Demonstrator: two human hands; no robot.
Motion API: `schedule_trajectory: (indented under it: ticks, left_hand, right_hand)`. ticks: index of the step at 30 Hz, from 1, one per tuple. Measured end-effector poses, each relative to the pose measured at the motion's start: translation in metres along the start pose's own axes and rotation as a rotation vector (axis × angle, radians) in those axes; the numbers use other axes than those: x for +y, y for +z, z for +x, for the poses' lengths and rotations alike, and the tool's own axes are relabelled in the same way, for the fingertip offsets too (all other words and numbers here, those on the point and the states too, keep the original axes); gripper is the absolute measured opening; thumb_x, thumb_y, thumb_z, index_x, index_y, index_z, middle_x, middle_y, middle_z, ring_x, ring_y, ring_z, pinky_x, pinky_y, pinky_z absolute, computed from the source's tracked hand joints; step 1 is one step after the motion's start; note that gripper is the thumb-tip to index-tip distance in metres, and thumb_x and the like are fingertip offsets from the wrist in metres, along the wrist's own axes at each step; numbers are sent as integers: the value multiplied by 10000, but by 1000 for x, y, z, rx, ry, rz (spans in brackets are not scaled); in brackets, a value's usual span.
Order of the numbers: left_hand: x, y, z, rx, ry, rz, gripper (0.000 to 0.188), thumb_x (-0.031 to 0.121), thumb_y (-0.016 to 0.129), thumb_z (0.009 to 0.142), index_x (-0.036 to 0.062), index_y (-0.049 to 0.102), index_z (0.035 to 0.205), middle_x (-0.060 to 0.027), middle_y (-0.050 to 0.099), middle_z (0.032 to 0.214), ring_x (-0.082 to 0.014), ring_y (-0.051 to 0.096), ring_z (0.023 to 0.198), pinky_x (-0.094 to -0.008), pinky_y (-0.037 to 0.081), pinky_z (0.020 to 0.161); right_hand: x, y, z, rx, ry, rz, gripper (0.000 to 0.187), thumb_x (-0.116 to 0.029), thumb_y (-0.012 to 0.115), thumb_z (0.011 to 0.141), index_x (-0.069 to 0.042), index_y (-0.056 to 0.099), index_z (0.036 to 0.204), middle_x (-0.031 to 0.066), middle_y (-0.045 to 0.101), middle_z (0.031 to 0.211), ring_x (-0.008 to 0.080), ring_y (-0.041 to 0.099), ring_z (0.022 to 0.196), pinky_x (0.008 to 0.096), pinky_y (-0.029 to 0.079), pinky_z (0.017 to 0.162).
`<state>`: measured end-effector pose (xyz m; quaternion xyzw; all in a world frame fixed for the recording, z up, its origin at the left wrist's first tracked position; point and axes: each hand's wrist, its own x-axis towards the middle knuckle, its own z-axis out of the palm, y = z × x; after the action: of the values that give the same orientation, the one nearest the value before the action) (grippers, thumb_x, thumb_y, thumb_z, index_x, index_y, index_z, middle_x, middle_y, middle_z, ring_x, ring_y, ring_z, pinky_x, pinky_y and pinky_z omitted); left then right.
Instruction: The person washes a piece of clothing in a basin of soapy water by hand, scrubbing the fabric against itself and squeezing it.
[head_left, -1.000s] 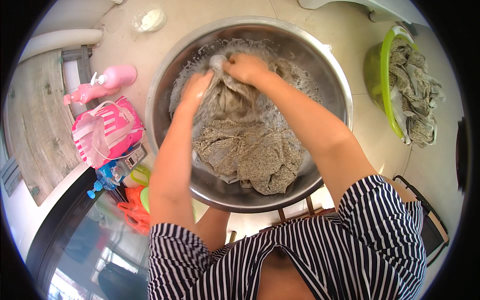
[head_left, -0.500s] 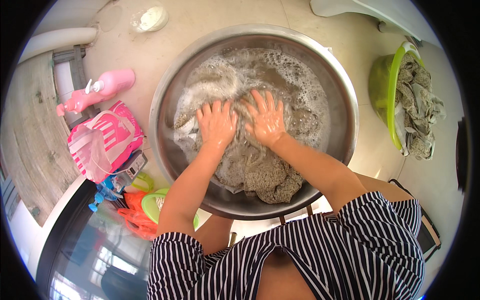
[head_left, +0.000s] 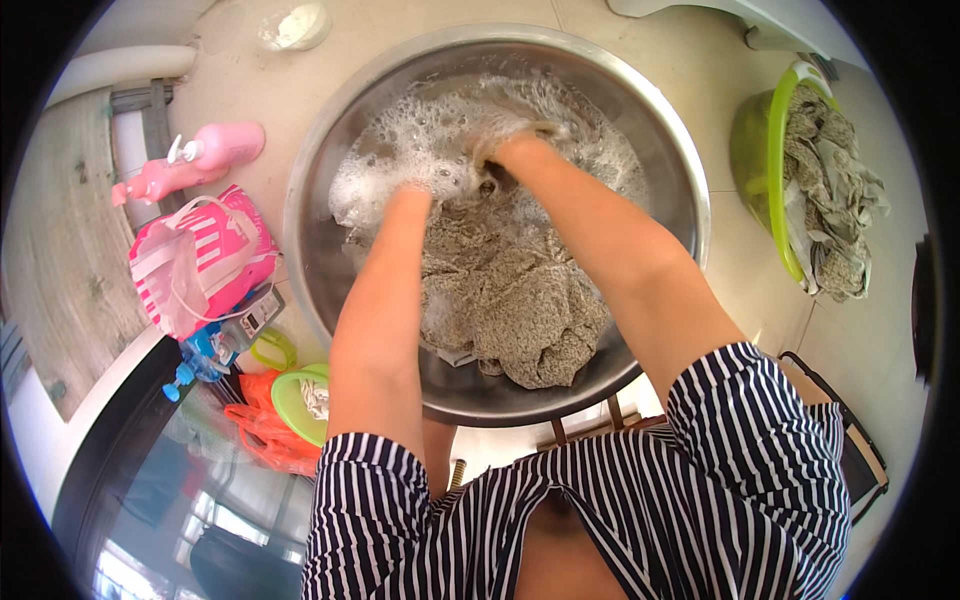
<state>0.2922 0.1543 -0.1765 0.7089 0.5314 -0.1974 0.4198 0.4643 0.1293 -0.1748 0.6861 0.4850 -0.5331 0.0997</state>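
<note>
A wide steel basin (head_left: 670,140) holds soapy water and a wet, beige-grey speckled cloth (head_left: 525,310) bunched toward the near side. My left hand (head_left: 410,195) is sunk past the wrist into white foam (head_left: 375,165) at the left, its fingers hidden. Farther into the basin, my right hand (head_left: 516,150) dips into the water just right of the middle. Froth and blur cover its fingers; beside it a fold of cloth breaks the surface. Whether either hand grips the cloth underwater cannot be seen.
At right stands a green basket (head_left: 778,180) with similar cloth spilling over its rim. Pink pump bottles (head_left: 225,146), a pink bag (head_left: 205,260), a blue bottle (head_left: 200,360), a red plastic bag (head_left: 265,425) and a small green bowl (head_left: 300,400) line the left. A clear bowl (head_left: 295,27) sits far left.
Both hands, spread on the cloth before, have pushed forward and down into the suds. More foam has gathered at the left, and more cloth shows toward the near side.
</note>
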Motion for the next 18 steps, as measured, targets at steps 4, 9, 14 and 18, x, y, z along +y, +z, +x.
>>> schedule_trajectory:
  ticks: [4,9,14,18]
  left_hand:
    - [-11,-35,-41,-81,162,10,468,471,587,913,113,637,1210,-169,528,1399,-347,450,1343,-473,264,1178]
    - [-55,5,-134,209,744,401,428,461,687,847,300,667,1244,-89,378,1532,-404,254,1447,-721,226,1097]
    - [-65,29,-82,302,670,396,597,431,774,727,454,595,1296,-75,307,1559,-458,189,1447,-695,338,1040]
    - [-67,37,-43,324,508,299,645,377,778,633,414,610,1255,-77,431,1450,-418,393,1315,-539,420,1002]
  right_hand:
    - [-5,19,-59,262,-141,334,568,-609,460,922,-218,664,1280,142,532,1371,338,479,1290,641,256,1110]
    - [5,138,-139,688,-345,-152,585,-608,487,932,-295,525,1425,167,286,1565,462,205,1443,765,241,1032]
    - [4,149,-100,511,-127,-265,810,-582,589,892,-365,205,1572,134,60,1648,498,60,1474,778,213,1060]
    - [18,127,-51,428,-159,-468,844,-579,597,884,-288,216,1578,130,171,1620,463,114,1472,759,320,1010]
